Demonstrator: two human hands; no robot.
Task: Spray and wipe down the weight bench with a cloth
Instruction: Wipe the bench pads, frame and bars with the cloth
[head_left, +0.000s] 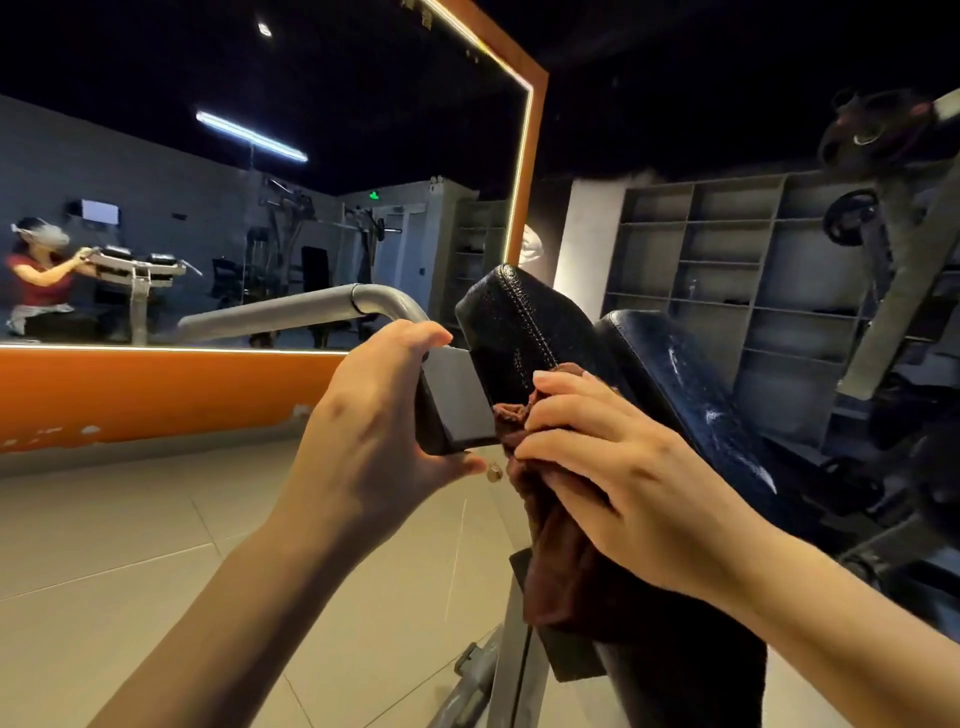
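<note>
- Two hands are at work at the near end of the weight bench (691, 395), and we take them from the nearest thing outward.
- Nearest to us, the dark brown cloth (566, 566) hangs down over the bench's near end, its lower part draped loose against the frame.
- Our right hand (618, 467) grips the bunched top of that cloth, fingers curled round it and pressing it against the side of the black pad, right where the pad meets the bracket.
- Just left of it, our left hand (374, 426) clasps the grey square tube end (457, 400) of the frame, thumb under and fingers over, which we judge is steadying the bench.
- From the right hand's grip, the pads run up and away to the far right; that is their long axis, so we judge the coming wipe must travel along it, away from us.
- We reckon the right hand does that stroke, since it holds the cloth and sits on the pad side.
- Wet streaks glint on the farther pad, so we judge spraying is done there and wiping remains.
- No spray bottle is in view.
- Farther left, a wall mirror (260, 208) with an orange frame reflects the gym.
</note>
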